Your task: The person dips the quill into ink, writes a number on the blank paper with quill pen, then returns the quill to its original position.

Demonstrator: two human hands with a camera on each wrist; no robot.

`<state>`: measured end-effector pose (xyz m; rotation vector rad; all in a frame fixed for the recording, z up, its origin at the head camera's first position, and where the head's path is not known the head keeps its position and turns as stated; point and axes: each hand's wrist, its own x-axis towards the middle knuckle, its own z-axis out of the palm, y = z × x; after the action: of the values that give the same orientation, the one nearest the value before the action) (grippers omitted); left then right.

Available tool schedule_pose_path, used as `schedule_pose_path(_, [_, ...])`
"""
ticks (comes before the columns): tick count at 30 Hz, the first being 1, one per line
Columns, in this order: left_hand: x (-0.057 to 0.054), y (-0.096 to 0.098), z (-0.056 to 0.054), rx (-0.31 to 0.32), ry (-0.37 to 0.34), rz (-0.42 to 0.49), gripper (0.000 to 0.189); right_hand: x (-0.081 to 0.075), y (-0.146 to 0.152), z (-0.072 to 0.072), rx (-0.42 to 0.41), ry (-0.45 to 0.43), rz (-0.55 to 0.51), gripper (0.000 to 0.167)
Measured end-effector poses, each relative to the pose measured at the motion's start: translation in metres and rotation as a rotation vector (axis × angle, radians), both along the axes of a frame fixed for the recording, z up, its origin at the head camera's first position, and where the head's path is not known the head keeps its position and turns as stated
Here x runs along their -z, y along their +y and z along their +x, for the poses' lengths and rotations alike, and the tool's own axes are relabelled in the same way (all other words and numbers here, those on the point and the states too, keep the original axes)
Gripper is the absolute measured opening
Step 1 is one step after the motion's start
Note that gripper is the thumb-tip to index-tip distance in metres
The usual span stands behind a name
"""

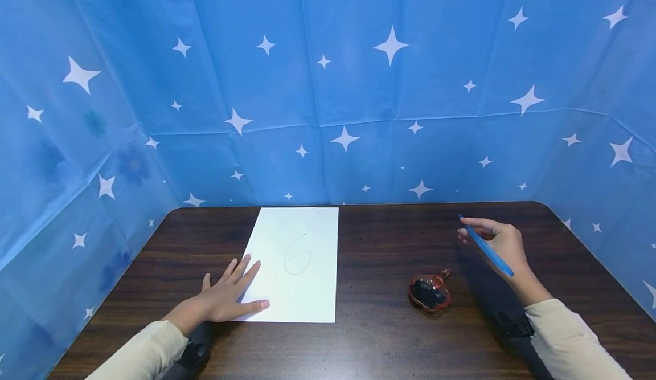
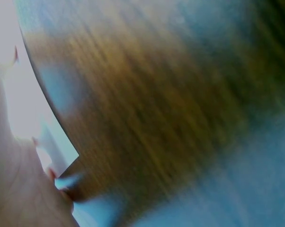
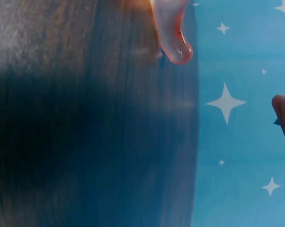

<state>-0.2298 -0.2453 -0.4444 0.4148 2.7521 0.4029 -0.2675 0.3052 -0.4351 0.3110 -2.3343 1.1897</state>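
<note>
Fingers spread, my left hand [image 1: 225, 297] lies on the left edge of a white sheet of paper [image 1: 320, 294]. A thin pencil-like line on the sheet forms a figure 6 [image 1: 310, 260]. Over the right part of the table, my right hand [image 1: 504, 246] pinches a slim blue pen [image 1: 484, 248] between thumb and fingers. The pen slants, its narrow end toward the back left. Nearer the front, to that hand's left, sits a small reddish dish [image 1: 445, 297] with a dark inside and a stubby handle. In the right wrist view only the dish's handle [image 3: 178, 47] shows.
The dark wood-grain table [image 1: 374, 340] has rounded back corners. A blue curtain with white stars [image 1: 353, 84] hangs along its back and sides. Shadows of the right arm fall across the table's right part.
</note>
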Motion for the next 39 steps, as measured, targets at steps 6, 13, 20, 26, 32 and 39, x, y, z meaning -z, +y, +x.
schedule_pose_path(6, [-0.002, 0.001, 0.001, -0.005, 0.001, -0.007, 0.099, -0.018, -0.01, 0.011, -0.044, 0.025, -0.102, 0.034])
schedule_pose_path(13, [-0.005, 0.004, 0.003, -0.005, 0.007, -0.024, 0.098, -0.017, -0.009, 0.007, -0.143, 0.016, -0.324, 0.035])
schedule_pose_path(20, [-0.003, 0.004, 0.002, -0.013, 0.016, -0.026, 0.097, -0.03, -0.014, 0.012, -0.409, -0.196, -0.806, 0.03])
schedule_pose_path(26, [0.003, 0.001, 0.0, -0.01, 0.003, -0.042, 0.101, -0.03, -0.01, 0.009, -0.406, -0.333, -0.862, 0.018])
schedule_pose_path(32, [-0.002, 0.003, 0.002, -0.01, 0.014, -0.029, 0.099, -0.031, 0.001, 0.006, -0.423, -0.533, -0.805, 0.025])
schedule_pose_path(39, [-0.007, 0.006, 0.006, -0.011, 0.017, -0.029, 0.098, -0.028, 0.013, 0.006, -0.546, -0.687, -0.72, 0.022])
